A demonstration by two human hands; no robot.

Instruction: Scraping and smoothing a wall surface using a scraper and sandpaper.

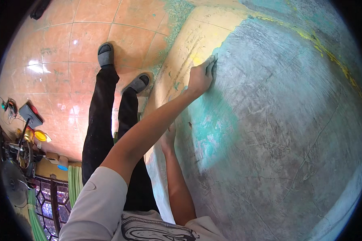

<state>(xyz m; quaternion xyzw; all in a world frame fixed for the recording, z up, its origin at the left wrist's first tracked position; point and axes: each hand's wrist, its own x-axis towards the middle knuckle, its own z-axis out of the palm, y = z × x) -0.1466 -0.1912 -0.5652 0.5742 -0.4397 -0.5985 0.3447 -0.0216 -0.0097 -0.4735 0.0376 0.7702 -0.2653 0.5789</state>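
Observation:
My left hand [201, 76] is pressed to the wall, its fingers together and dusty grey at the tips. They touch the border between the yellow paint [212, 31] and the bare grey plaster [277, 99]. Whether a small tool or sheet lies under those fingers is hidden. Lower down, my right hand [168, 139] is beside the wall, partly covered by my left forearm. Its fingers and anything in them cannot be made out. A worn patch of turquoise paint [214, 129] spreads below my left hand, with pale specks in it.
Paint flakes [176, 27] litter the orange tile floor [89, 39] along the wall's foot. My feet wear grey slippers [106, 55]. A standing fan [15, 183], a yellow lid [40, 136], a blue-ended container [62, 163] and cables [10, 108] are at the left. Green curtains [74, 182] flank a barred window [46, 195].

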